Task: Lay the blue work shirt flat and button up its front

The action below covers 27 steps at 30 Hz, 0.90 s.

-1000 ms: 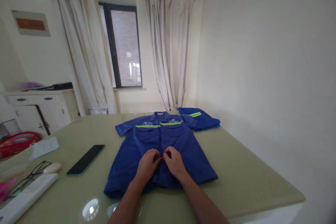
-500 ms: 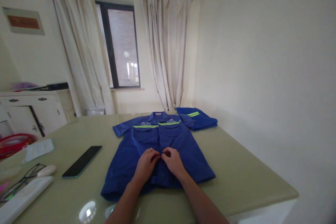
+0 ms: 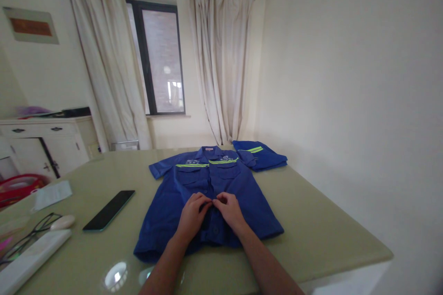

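A blue short-sleeved work shirt point(image 3: 166, 212) with yellow-green reflective stripes lies flat, front up, on the pale green table point(image 3: 311, 230). My left hand point(image 3: 192, 214) and my right hand point(image 3: 229, 209) meet at the shirt's button placket, about halfway down. Both hands have their fingers curled and pinch the placket fabric where the fingertips touch. What sits between the fingertips is too small to see. A second blue garment point(image 3: 261, 156), folded, lies at the far right of the table next to the shirt's sleeve.
Left of the shirt lies a dark phone point(image 3: 109, 209). Further left are a white mouse point(image 3: 62, 222), glasses point(image 3: 29, 235), a white keyboard point(image 3: 31, 258) and a face mask point(image 3: 51, 193). A white cabinet point(image 3: 44, 140) stands at the left wall; curtains and a window are behind.
My two hands have shifted slightly up the placket, away from me. The shirt has stayed in place.
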Each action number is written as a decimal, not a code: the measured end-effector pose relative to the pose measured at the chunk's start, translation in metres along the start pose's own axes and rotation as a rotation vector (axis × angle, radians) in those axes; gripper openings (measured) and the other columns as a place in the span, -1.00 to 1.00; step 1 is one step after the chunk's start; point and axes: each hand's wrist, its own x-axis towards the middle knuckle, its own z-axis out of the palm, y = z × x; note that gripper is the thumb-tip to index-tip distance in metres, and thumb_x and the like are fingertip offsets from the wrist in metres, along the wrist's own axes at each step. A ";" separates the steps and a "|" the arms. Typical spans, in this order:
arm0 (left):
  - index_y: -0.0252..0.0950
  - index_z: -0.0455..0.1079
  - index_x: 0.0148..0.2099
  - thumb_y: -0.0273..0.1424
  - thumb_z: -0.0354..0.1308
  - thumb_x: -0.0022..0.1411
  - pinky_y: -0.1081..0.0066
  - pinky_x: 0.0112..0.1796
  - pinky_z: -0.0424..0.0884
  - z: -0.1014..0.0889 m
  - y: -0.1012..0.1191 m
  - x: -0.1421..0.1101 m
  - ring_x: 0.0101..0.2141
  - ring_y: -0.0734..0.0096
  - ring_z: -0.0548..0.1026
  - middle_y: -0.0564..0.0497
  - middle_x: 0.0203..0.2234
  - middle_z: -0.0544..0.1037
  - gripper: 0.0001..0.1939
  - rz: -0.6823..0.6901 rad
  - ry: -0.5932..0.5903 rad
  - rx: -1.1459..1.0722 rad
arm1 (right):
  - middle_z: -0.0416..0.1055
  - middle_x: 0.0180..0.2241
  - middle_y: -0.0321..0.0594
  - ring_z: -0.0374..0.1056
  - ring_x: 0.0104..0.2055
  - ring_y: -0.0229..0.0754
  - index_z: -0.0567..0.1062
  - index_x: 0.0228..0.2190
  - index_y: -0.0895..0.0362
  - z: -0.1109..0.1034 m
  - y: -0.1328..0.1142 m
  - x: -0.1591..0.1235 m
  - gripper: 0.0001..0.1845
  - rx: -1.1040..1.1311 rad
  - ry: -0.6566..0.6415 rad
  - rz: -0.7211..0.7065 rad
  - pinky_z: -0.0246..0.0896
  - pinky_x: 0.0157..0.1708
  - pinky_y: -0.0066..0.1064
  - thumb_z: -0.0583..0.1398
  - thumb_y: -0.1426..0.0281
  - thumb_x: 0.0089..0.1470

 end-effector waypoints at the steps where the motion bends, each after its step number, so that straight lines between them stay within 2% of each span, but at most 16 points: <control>1: -0.18 0.53 -0.23 -0.38 0.13 0.31 0.26 -0.13 0.38 0.000 0.001 0.000 -0.21 0.25 0.47 0.00 -0.30 0.56 -0.86 0.007 -0.003 0.018 | 0.44 -0.54 -0.29 0.33 -0.45 -0.20 0.51 -0.52 0.14 -0.001 -0.002 -0.001 -0.85 -0.013 0.009 -0.017 0.15 -0.42 -0.45 0.23 0.31 -0.03; 4: -0.18 0.52 -0.23 -0.42 0.14 0.29 0.24 -0.12 0.37 0.000 0.003 -0.001 -0.22 0.24 0.46 0.01 -0.30 0.56 -0.88 0.037 -0.017 0.080 | 0.46 -0.52 -0.28 0.33 -0.45 -0.21 0.51 -0.49 0.13 -0.001 -0.008 -0.005 -0.82 -0.061 0.006 -0.106 0.16 -0.43 -0.45 0.20 0.31 0.04; 8: -0.19 0.51 -0.26 -0.43 0.16 0.28 0.22 -0.12 0.35 -0.002 0.005 -0.002 -0.22 0.23 0.45 0.01 -0.30 0.55 -0.89 0.041 -0.009 0.117 | 0.45 -0.52 -0.28 0.33 -0.47 -0.22 0.50 -0.48 0.13 -0.001 -0.012 -0.009 -0.87 -0.149 0.011 -0.176 0.15 -0.43 -0.45 0.18 0.37 0.04; 13: -0.19 0.51 -0.27 -0.41 0.17 0.28 0.21 -0.12 0.35 -0.001 0.002 -0.001 -0.21 0.22 0.45 -0.01 -0.29 0.53 -0.91 0.026 0.023 0.114 | 0.46 -0.54 -0.29 0.36 -0.48 -0.22 0.49 -0.48 0.12 -0.001 -0.012 -0.010 -0.91 -0.181 0.046 -0.128 0.17 -0.44 -0.47 0.21 0.38 0.03; 17: -0.19 0.51 -0.27 -0.41 0.15 0.29 0.21 -0.13 0.34 0.001 0.002 0.000 -0.23 0.23 0.45 0.00 -0.31 0.52 -0.89 0.044 -0.001 0.108 | 0.48 -0.53 -0.26 0.38 -0.47 -0.20 0.49 -0.51 0.12 0.000 -0.011 -0.009 -0.85 -0.245 0.063 -0.065 0.15 -0.43 -0.45 0.23 0.35 0.06; 22: -0.21 0.48 -0.28 -0.44 0.09 0.31 0.22 -0.13 0.34 0.002 0.002 -0.001 -0.26 0.25 0.46 0.00 -0.35 0.54 -0.85 0.006 -0.034 0.066 | 0.48 -0.50 -0.27 0.37 -0.45 -0.21 0.53 -0.43 0.12 -0.001 -0.011 -0.011 -0.88 -0.234 -0.011 -0.163 0.15 -0.42 -0.46 0.19 0.39 0.09; 27: -0.20 0.49 -0.27 -0.44 0.11 0.29 0.26 -0.17 0.35 0.002 0.003 -0.001 -0.26 0.25 0.46 0.00 -0.36 0.55 -0.87 -0.012 -0.057 0.017 | 0.52 -0.37 -0.22 0.41 -0.35 -0.16 0.54 -0.37 0.08 -0.001 -0.015 -0.015 -0.87 -0.423 0.031 -0.163 0.16 -0.33 -0.43 0.18 0.48 0.03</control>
